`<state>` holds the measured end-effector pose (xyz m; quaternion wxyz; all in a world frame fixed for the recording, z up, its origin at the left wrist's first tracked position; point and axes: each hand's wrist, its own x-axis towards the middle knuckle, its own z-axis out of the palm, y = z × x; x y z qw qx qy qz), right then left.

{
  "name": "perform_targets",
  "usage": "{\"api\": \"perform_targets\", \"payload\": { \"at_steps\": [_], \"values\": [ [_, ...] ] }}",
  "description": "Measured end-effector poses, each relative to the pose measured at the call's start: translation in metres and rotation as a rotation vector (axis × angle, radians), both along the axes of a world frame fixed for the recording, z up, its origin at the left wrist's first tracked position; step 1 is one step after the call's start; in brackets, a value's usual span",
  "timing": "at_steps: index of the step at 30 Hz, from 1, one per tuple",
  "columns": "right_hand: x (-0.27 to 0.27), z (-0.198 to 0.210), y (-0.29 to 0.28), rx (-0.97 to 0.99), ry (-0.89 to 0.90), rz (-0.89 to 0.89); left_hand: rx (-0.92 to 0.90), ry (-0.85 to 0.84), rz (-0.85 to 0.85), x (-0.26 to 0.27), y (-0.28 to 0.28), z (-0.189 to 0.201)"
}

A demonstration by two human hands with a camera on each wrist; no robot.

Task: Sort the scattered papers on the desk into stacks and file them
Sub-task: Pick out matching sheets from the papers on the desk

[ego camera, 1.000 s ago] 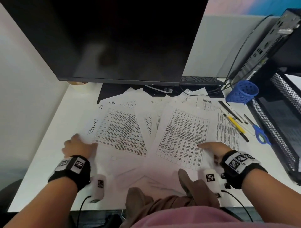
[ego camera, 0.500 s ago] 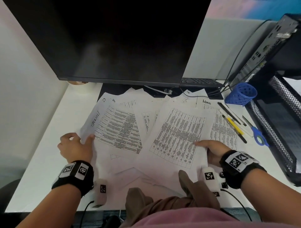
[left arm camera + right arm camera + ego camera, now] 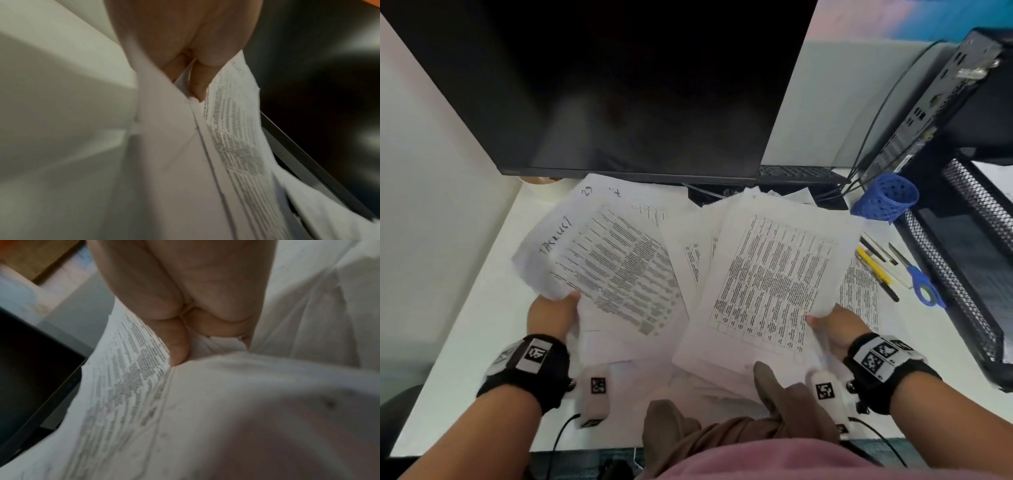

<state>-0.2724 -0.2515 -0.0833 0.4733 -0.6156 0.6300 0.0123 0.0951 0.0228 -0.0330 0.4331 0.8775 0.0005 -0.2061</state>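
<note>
The right hand (image 3: 185,288) pinches a sheaf of printed papers (image 3: 127,386), thumb on the printed face, fingers curled behind. Left of the papers stands a black monitor (image 3: 30,369).

Black wristbands (image 3: 527,368) with square-code tags, white camera pods (image 3: 594,394), thin black cables (image 3: 558,435).
</note>
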Motion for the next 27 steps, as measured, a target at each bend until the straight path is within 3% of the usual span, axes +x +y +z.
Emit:
{"api": "perform_targets", "payload": {
  "at_steps": [3,6,11,16,21,24,27],
  "values": [
    [-0.01,0.0,0.0,0.024,-0.116,-0.067,-0.046,0.025,0.0,0.013,0.012,0.01],
    [0.009,0.052,0.025,0.012,-0.185,-0.116,-0.144,0.061,-0.025,0.01,0.016,0.017],
    [0.037,0.068,0.035,-0.01,-0.267,-0.076,-0.275,0.226,-0.162,-0.006,-0.001,0.014],
    [0.067,0.074,0.05,-0.036,-0.117,0.107,-0.369,0.418,-0.301,-0.045,-0.025,0.009],
    [0.087,0.073,0.077,-0.089,0.049,0.284,-0.161,0.352,-0.492,-0.076,-0.033,0.007],
    [0.088,0.07,0.08,-0.062,0.086,0.395,-0.187,0.356,-0.494,-0.081,-0.034,0.01],
    [0.08,0.07,0.068,-0.051,-0.002,0.242,-0.344,0.505,-0.47,-0.076,-0.025,0.018]
  ]
}}
